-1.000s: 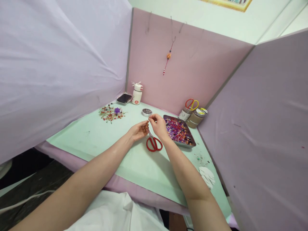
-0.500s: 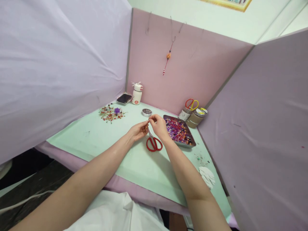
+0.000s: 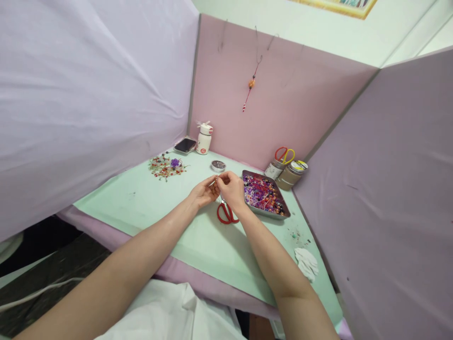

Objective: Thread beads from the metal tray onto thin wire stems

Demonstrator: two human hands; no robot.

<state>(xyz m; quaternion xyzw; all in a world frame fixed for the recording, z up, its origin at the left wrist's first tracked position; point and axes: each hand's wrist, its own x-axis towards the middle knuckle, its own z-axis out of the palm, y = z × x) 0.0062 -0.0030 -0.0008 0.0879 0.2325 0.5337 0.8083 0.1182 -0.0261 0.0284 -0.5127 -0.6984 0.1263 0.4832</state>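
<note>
My left hand (image 3: 204, 192) and my right hand (image 3: 230, 190) meet at the fingertips above the green tabletop, both closed in a pinch. Whatever lies between the fingers is too small to make out. Red-handled scissors (image 3: 226, 213) lie just below, their blades partly hidden by my hands. A metal tray (image 3: 268, 214) of purple, red and orange beads (image 3: 260, 192) stands right beside my right hand. Behind my hands is a small round tin (image 3: 218, 165).
Beaded strands (image 3: 165, 168) lie at the left, near a phone (image 3: 185, 145) and a white bottle (image 3: 204, 139). Jars (image 3: 292, 175), one with scissors (image 3: 284, 155), stand back right. White gloves (image 3: 306, 263) lie right. A beaded string (image 3: 251, 84) hangs on the pink wall.
My right hand has drawn in closer over my left fingertips and now covers more of the scissors. The whole view has shifted slightly.
</note>
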